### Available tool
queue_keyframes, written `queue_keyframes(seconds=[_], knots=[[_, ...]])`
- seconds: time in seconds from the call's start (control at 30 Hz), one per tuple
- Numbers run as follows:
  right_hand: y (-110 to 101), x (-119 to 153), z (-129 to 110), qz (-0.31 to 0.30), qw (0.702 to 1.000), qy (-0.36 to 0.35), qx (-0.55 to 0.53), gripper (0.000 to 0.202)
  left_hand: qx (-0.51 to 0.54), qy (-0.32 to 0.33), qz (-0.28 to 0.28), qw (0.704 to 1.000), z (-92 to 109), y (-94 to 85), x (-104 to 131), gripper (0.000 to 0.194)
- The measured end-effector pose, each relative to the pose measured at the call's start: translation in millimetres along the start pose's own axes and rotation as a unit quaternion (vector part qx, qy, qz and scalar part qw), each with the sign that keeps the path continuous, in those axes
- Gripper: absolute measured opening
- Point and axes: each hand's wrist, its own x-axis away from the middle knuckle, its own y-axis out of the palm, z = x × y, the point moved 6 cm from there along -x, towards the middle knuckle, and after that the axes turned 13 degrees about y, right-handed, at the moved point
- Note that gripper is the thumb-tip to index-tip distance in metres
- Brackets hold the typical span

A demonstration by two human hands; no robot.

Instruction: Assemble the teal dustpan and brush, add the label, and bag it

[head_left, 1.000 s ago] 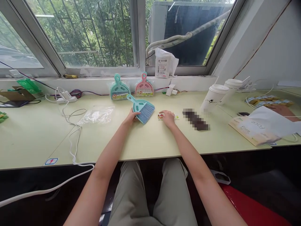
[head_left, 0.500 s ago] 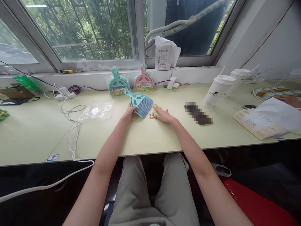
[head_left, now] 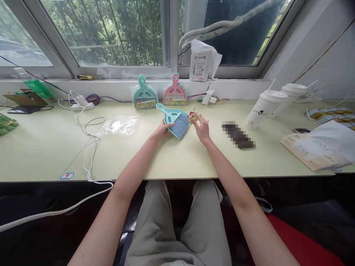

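Observation:
A teal dustpan with a matching brush (head_left: 179, 123) nested in it tilts over the table, bristles toward the lower right. My left hand (head_left: 163, 130) grips it by its lower left edge, thumb on top. To its right, my right hand (head_left: 202, 127) pinches a small colourful printed label (head_left: 192, 117), partly covered by the fingers. Behind, a wrapped teal dustpan set (head_left: 144, 94) and a wrapped pink dustpan set (head_left: 175, 90) lean against the wall below the window. A crumpled clear plastic bag (head_left: 119, 125) lies on the table to the left.
White cables and a power strip (head_left: 82, 106) run along the left. On the right stand two white lidded cups (head_left: 264, 109), beside a blurred dark object (head_left: 238, 135) and a paper bag (head_left: 318, 146). A white package (head_left: 203, 61) rests on the windowsill.
My right hand has lifted the label off the tabletop and closed its fingers on it. The left hand keeps its hold on the dustpan. The whole view has shifted slightly.

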Motion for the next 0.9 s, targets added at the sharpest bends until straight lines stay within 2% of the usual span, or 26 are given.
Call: queue_keyframes(seconds=[0.13,0.23,0.4,0.53,0.63,0.7,0.73,0.83,0.9], knots=[[21,17,-28,-0.055,0.997,-0.033,0.035,0.058,0.04,0.013,-0.068,0.997,4,18.4,5,0.055],[27,24,-35,-0.067,0.995,-0.033,0.073,0.063,0.051,0.031,-0.06,0.996,10,17.6,5,0.054],[22,23,-31,-0.049,0.996,-0.018,0.073,0.066,0.035,0.051,-0.04,0.997,16,13.4,6,0.06],[21,21,-31,-0.031,0.999,-0.017,0.003,0.061,0.019,0.066,-0.028,0.997,16,13.6,6,0.067],[13,16,-19,0.022,0.987,0.053,-0.152,0.066,0.009,0.072,-0.023,0.997,16,12.9,5,0.068],[12,12,-5,0.019,0.942,0.131,-0.307,0.073,0.001,0.075,-0.032,0.997,17,12.9,4,0.068],[17,10,0,-0.017,0.908,0.164,-0.385,0.072,-0.005,0.074,-0.041,0.996,17,13.2,4,0.069],[34,8,2,-0.166,0.793,0.208,-0.548,0.045,-0.028,0.06,-0.075,0.995,16,14.9,6,0.07],[38,8,1,-0.197,0.747,0.215,-0.597,0.025,-0.045,0.051,-0.098,0.993,16,16.3,7,0.068]])
